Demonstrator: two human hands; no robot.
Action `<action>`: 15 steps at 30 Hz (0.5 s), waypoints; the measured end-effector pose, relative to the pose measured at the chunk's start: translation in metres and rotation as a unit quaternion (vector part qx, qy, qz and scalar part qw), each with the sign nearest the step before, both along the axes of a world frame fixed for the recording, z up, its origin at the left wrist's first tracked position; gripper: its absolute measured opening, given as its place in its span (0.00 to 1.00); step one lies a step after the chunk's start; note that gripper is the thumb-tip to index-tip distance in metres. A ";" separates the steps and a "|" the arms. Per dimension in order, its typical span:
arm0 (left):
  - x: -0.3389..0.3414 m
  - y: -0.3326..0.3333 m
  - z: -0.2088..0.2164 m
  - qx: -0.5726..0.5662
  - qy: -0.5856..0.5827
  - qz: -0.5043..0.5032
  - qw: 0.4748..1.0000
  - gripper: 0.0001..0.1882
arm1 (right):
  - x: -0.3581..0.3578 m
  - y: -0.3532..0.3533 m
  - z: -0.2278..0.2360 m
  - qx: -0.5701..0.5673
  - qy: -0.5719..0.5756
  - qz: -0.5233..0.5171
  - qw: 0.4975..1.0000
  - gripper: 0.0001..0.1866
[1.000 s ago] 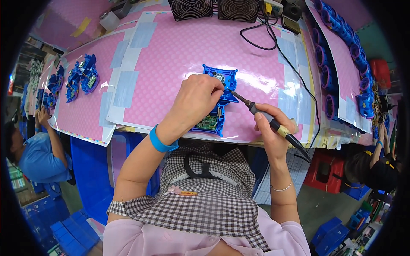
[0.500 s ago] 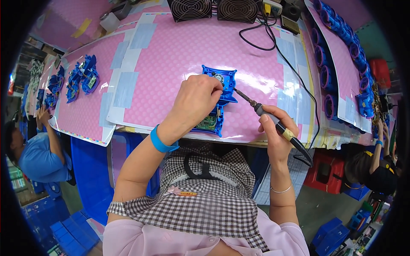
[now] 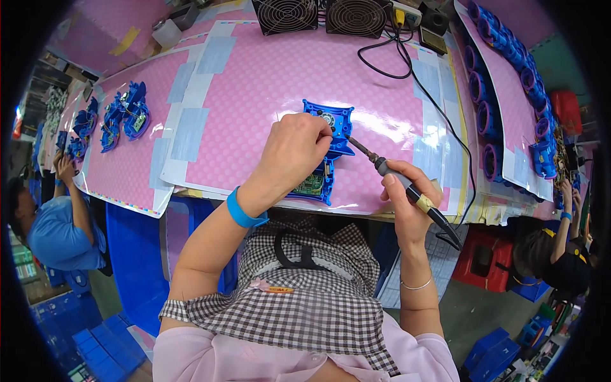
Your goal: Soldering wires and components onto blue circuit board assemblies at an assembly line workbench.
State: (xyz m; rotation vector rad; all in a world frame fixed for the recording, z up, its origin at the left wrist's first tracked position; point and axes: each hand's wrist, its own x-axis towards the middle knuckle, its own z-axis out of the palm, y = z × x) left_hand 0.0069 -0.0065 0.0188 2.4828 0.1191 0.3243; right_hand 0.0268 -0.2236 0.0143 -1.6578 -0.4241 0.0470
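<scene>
My right hand (image 3: 410, 200) grips the handle of a soldering iron (image 3: 402, 183), its tip pointing up and left to the edge of a blue plastic housing (image 3: 342, 121). The housing lies open on the pink mat, with a round speaker-like part (image 3: 328, 120) inside its upper half. My left hand (image 3: 294, 143) is over the housing's left side, thumb and fingers pinched together; what they pinch is hidden. A thin strand stands out behind its knuckles. Below the wrist side of that hand, a green circuit board (image 3: 310, 184) shows in the lower blue half.
Two black fans (image 3: 358, 18) stand at the back, beside the iron's black cable (image 3: 439, 105) and a soldering stand (image 3: 433, 39). Blue assemblies (image 3: 133, 111) lie at left; rows of blue round housings (image 3: 490, 114) stand at right. Co-workers (image 3: 60, 229) sit on both sides.
The iron and my right hand have shifted slightly left and down. My left hand stays pinched over the housing. The whole view has moved a little.
</scene>
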 end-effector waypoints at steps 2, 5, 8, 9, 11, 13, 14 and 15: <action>0.000 0.000 0.000 0.002 0.000 0.003 1.000 0.06 | 0.000 0.001 -0.001 0.007 -0.003 0.001 1.000 0.10; -0.001 0.001 0.001 0.010 -0.009 0.004 1.000 0.07 | 0.000 0.000 -0.002 0.003 -0.005 -0.001 1.000 0.11; -0.008 0.006 0.012 -0.036 -0.090 0.033 0.995 0.06 | -0.001 -0.003 -0.002 0.001 0.004 -0.017 1.000 0.11; -0.013 0.009 0.017 -0.086 -0.162 0.063 0.981 0.07 | -0.001 -0.005 0.000 0.004 0.005 -0.027 1.000 0.11; -0.025 0.017 0.023 -0.126 -0.134 0.141 0.973 0.07 | -0.002 -0.008 0.001 0.012 0.014 -0.037 0.999 0.11; -0.040 0.027 0.022 -0.091 -0.064 0.247 0.963 0.09 | -0.004 -0.009 0.002 0.018 0.010 -0.032 0.999 0.11; -0.043 0.026 0.016 -0.089 -0.065 0.249 0.962 0.09 | -0.004 -0.008 0.003 0.022 0.005 -0.027 0.999 0.11; -0.045 0.026 0.008 -0.093 -0.067 0.236 0.965 0.09 | -0.004 -0.006 0.003 0.023 0.004 -0.026 0.999 0.11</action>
